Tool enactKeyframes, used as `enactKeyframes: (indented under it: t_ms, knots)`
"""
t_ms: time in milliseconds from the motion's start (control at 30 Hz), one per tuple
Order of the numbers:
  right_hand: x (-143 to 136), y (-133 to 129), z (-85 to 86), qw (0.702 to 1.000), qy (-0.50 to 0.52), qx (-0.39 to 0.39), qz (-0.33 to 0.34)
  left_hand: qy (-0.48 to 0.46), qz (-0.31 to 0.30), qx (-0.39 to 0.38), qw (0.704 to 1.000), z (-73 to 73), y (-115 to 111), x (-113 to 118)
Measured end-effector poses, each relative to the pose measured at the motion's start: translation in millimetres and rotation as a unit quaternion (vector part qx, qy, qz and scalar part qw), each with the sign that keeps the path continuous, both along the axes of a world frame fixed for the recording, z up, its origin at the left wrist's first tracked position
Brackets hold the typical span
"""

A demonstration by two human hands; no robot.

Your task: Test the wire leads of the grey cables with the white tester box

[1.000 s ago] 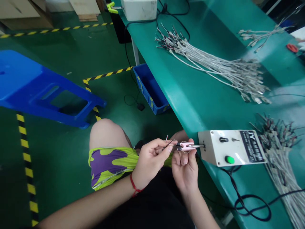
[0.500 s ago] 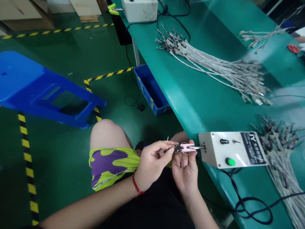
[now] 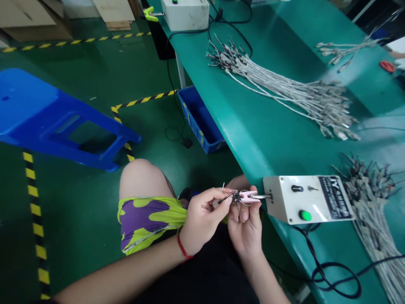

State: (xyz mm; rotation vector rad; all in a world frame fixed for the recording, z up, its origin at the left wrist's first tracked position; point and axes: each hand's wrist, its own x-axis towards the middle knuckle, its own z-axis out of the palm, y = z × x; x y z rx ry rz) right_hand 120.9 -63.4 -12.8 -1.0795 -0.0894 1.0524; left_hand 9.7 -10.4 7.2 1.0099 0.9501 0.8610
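Observation:
A pink clothespin-like clip sits on the metal shaft of a white box with a green button and a black label. My left hand, with a red cord at the wrist, pinches thin dark and reddish wires whose ends reach the clip's black-tipped jaws. My right hand is closed around the clip's handles, its thumb and fingers on either side. The rest of the cable is hidden by my left hand.
Bundles of white cables lie on the green table: a long bundle at the back, another bundle right of the box. A second white box has a yellow clip. Below are a blue bin and a blue stool.

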Motion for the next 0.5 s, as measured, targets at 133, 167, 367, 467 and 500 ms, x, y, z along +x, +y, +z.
enactKeyframes:
  t_ms: [133,167,367,467,500]
  knots:
    - [1,0,0.0,1.0,-0.008,0.004,0.016,-0.011,-0.001,-0.005,1.0,1.1,-1,0]
    - [2,-1,0.0,1.0,-0.018,0.002,0.022,-0.014,-0.003,-0.01,1.0,2.1,-1,0]
    - [2,-31,11.1,0.985,-0.154,-0.067,0.04,-0.024,-0.009,-0.063,0.998,10.1,3,0]
    - [7,-51,26.6,0.923,-0.356,-0.131,-0.066,-0.03,-0.008,-0.075,0.997,10.5,3,-1]
    - [10,-54,31.8,0.879,-0.44,-0.146,-0.115,-0.032,-0.008,-0.077,0.997,9.9,3,-1]
